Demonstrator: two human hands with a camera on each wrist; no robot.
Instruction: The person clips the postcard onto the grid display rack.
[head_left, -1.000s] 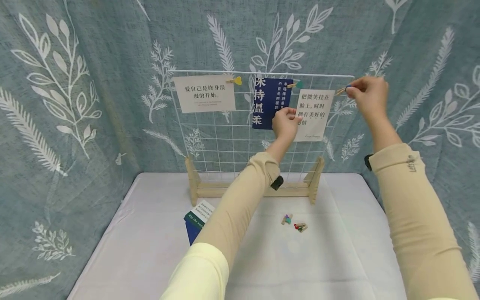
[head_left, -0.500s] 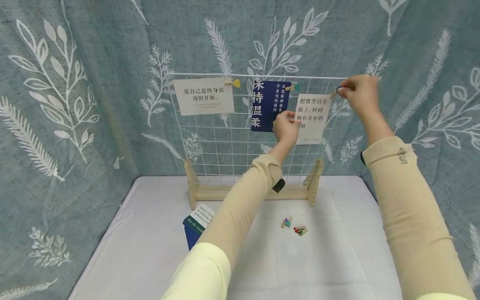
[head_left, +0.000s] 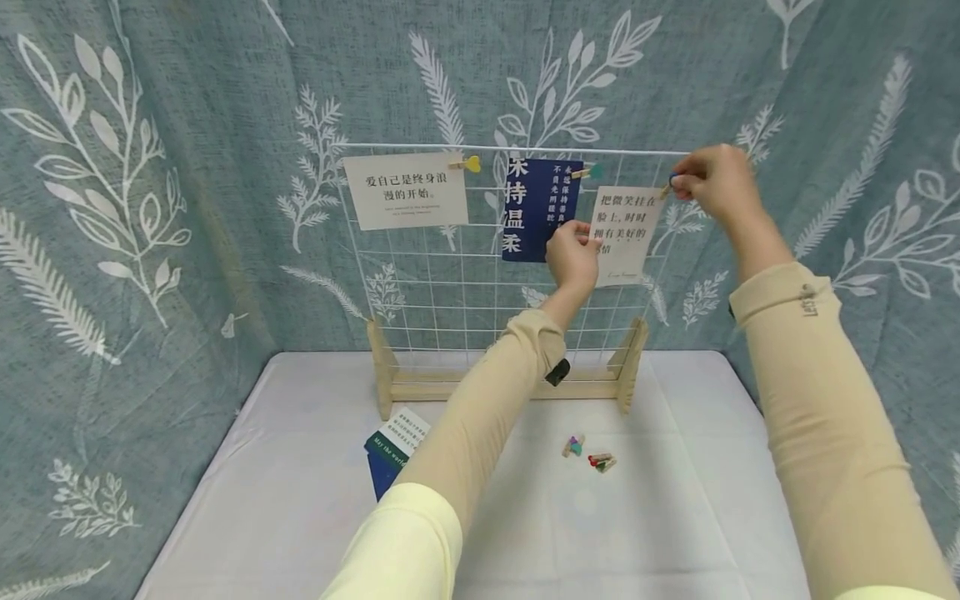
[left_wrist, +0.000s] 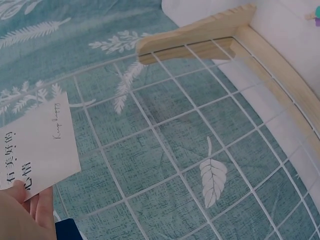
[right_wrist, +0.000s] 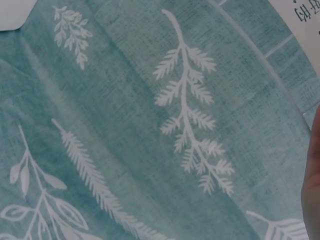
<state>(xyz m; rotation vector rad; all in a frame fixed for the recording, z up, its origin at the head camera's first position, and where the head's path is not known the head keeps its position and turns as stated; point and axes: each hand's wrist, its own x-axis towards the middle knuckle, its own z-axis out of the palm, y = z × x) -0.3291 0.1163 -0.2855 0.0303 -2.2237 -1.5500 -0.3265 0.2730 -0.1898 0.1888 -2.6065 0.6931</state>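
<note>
A white card [head_left: 624, 237] with dark writing stands upright against the right part of a white wire grid [head_left: 465, 292]. My left hand [head_left: 572, 257] pinches its left edge between thumb and fingers; the left wrist view shows the same hand [left_wrist: 30, 212] at the card's corner. At the card's upper right corner, my right hand [head_left: 716, 183] pinches a small wooden clothespin [head_left: 665, 191] with a blue end. Whether the clothespin bites both card and wire is too small to tell. Only the edge of the right hand [right_wrist: 312, 185] shows in the right wrist view.
A white card [head_left: 405, 208] with a yellow heart clothespin [head_left: 471, 164] and a blue card [head_left: 525, 208] with a green-ended clothespin [head_left: 592, 172] hang on the grid. Wooden feet [head_left: 630, 367] support it. Several clothespins [head_left: 602, 462] and stacked cards [head_left: 390, 450] lie on the white table [head_left: 660, 517].
My right hand has shifted slightly left, bringing the clothespin from beside the card onto its upper right corner. The left hand keeps its pinch on the card.
</note>
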